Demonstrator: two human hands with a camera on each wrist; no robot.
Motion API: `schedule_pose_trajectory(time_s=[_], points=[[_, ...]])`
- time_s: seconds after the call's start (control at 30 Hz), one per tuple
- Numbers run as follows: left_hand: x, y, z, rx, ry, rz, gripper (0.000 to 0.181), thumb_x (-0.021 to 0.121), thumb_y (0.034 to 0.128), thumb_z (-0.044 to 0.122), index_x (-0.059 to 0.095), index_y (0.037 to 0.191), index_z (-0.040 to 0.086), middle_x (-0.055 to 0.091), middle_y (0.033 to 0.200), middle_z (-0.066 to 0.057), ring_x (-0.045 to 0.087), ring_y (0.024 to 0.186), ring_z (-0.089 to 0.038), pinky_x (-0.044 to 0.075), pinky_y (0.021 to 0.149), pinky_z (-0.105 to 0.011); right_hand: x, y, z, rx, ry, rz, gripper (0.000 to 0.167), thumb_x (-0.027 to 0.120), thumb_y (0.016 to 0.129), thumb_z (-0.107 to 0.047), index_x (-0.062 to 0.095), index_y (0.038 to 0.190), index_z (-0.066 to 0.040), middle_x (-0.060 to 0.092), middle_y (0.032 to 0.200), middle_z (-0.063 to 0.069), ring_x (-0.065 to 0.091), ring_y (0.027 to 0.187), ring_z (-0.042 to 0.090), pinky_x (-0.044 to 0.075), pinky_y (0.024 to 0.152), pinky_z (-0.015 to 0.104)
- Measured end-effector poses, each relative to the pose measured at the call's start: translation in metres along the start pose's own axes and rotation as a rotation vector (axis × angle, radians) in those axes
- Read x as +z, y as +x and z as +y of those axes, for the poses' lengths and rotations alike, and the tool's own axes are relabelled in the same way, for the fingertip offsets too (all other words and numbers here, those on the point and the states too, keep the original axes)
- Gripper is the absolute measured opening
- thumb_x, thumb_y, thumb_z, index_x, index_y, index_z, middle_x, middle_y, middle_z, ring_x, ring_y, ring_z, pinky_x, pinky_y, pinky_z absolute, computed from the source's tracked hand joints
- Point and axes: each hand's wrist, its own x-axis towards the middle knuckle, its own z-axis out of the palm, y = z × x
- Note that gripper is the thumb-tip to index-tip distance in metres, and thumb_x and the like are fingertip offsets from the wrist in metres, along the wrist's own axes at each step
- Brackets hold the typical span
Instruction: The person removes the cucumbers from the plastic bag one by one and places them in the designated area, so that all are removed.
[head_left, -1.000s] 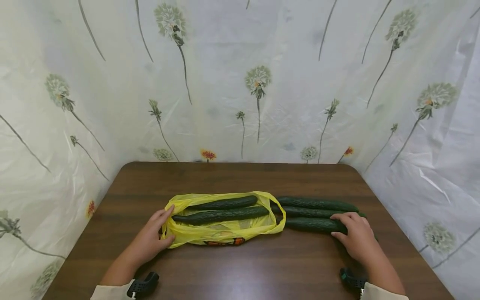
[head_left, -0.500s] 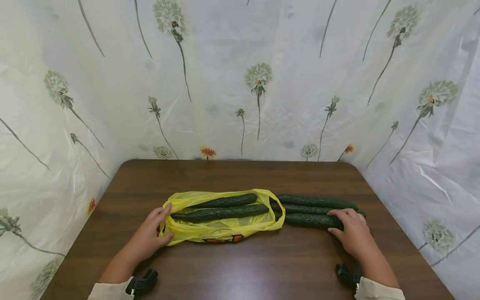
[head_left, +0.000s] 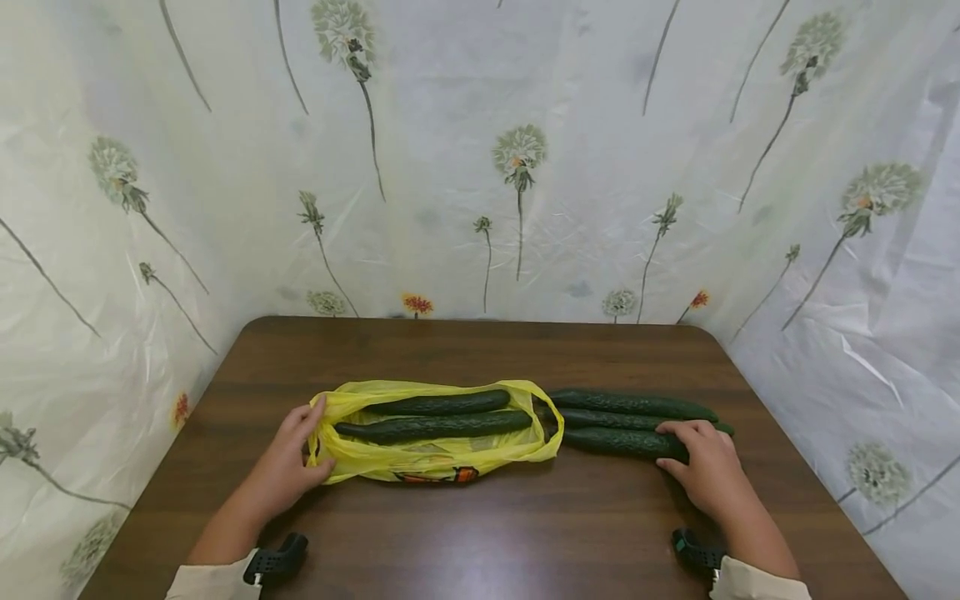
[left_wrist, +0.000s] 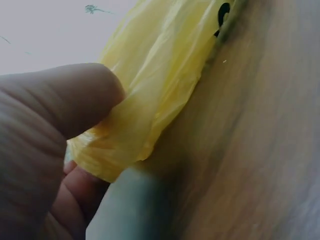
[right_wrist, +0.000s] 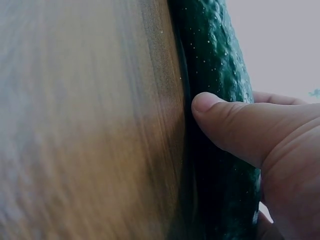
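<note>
Hands well apart, palms down, neither idle. Left hand [head_left: 279, 467] pinches the left end of a yellow plastic bag [head_left: 348, 463]; left wrist view shows thin film caught between thumb and fingers. Right hand [head_left: 708, 468] grips the near loose cucumber [head_left: 618, 442] toward its right end, thumb on the near flank, fingers over the top. Whether those fingers also touch the cucumber behind: cannot tell.

Surroundings, by size. Pale dandelion-print sheeting [head_left: 435, 183] along the back and both sides, creased and shiny at right. Dark wood-grain table [head_left: 480, 533] before it, far corners rounded, patch of glare toward the near side.

Bag lies lengthwise left to right, gaping upward, left of the loose row. Its right end forms a loop. Inside, two dark green cucumbers, roughly parallel: near bagged cucumber [head_left: 435, 427] and far bagged cucumber [head_left: 446, 404].

Right of the bag, three loose ones side by side: the near one in the grip, then the middle loose cucumber [head_left: 611, 419], its tip showing past the knuckles, then the far loose cucumber [head_left: 637, 405]. Left ends reach the bag's loop; in it or behind it, unclear. Skin bumpy and glossy in right wrist view.

Smaller items: cream sleeves [head_left: 213, 582], black wristbands [head_left: 279, 560], orange-and-black print [head_left: 465, 475] on the bag's near side.
</note>
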Motion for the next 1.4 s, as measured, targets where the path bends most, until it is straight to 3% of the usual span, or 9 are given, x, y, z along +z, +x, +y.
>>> schedule_pose_trajectory(time_s=[0.13, 0.4, 0.57, 0.7, 0.83, 1.1, 1.4], points=[[-0.008, -0.001, -0.001, -0.037, -0.016, -0.03, 0.093, 0.079, 0.0897, 0.004, 0.023, 0.165, -0.002, 0.035, 0.149, -0.027, 0.047, 0.119, -0.039, 0.048, 0.074, -0.029, 0.0, 0.0, 0.001, 0.001, 0.001, -0.007, 0.051, 0.083, 0.09, -0.018, 0.064, 0.137, -0.012, 0.055, 0.137, 0.027, 0.045, 0.123, 0.052, 0.034, 0.1, 0.07], [-0.021, -0.006, -0.004, -0.058, 0.053, -0.035, 0.093, 0.079, 0.0906, 0.009, 0.024, 0.164, -0.004, 0.037, 0.148, -0.027, 0.048, 0.12, -0.038, 0.046, 0.081, -0.033, -0.002, 0.0, 0.0, 0.008, -0.009, -0.025, 0.053, 0.083, 0.09, -0.023, 0.063, 0.138, -0.012, 0.054, 0.137, 0.027, 0.044, 0.123, 0.055, 0.036, 0.098, 0.072], [-0.024, -0.005, -0.005, -0.089, 0.067, -0.063, 0.094, 0.078, 0.0911, 0.01, 0.022, 0.165, -0.002, 0.036, 0.149, -0.027, 0.048, 0.123, -0.039, 0.048, 0.087, -0.041, -0.007, -0.001, -0.002, 0.034, 0.013, -0.061, 0.063, 0.079, 0.092, -0.045, 0.062, 0.14, -0.009, 0.05, 0.142, 0.03, 0.041, 0.125, 0.058, 0.035, 0.099, 0.074], [-0.024, -0.005, -0.006, -0.098, 0.058, -0.077, 0.094, 0.078, 0.0912, 0.01, 0.021, 0.165, -0.003, 0.035, 0.15, -0.028, 0.047, 0.129, -0.043, 0.048, 0.096, -0.054, -0.015, 0.0, -0.011, 0.039, 0.045, -0.079, 0.073, 0.067, 0.097, -0.061, 0.058, 0.145, -0.007, 0.047, 0.145, 0.032, 0.038, 0.128, 0.06, 0.033, 0.098, 0.077], [-0.024, -0.005, -0.007, -0.103, 0.05, -0.074, 0.094, 0.078, 0.0917, 0.01, 0.021, 0.165, -0.002, 0.034, 0.151, -0.029, 0.045, 0.132, -0.045, 0.045, 0.1, -0.06, -0.022, 0.003, -0.026, 0.007, 0.075, -0.052, 0.072, 0.058, 0.102, -0.06, 0.056, 0.146, -0.004, 0.049, 0.145, 0.031, 0.037, 0.132, 0.057, 0.03, 0.101, 0.074], [-0.024, -0.004, -0.007, -0.106, 0.043, -0.08, 0.093, 0.078, 0.0928, 0.013, 0.021, 0.166, -0.001, 0.034, 0.152, -0.028, 0.046, 0.129, -0.043, 0.047, 0.095, -0.054, -0.029, 0.014, -0.067, -0.041, 0.111, -0.003, 0.062, 0.061, 0.104, -0.052, 0.057, 0.146, -0.008, 0.046, 0.147, 0.025, 0.033, 0.135, 0.056, 0.033, 0.102, 0.073], [-0.023, -0.005, -0.005, -0.11, 0.053, -0.076, 0.094, 0.077, 0.0927, 0.013, 0.02, 0.166, 0.0, 0.034, 0.153, -0.028, 0.048, 0.125, -0.04, 0.048, 0.089, -0.048, -0.003, 0.035, -0.129, -0.197, 0.164, 0.003, 0.045, 0.072, 0.101, -0.032, 0.063, 0.14, -0.013, 0.056, 0.14, 0.016, 0.044, 0.134, 0.045, 0.041, 0.103, 0.068]])
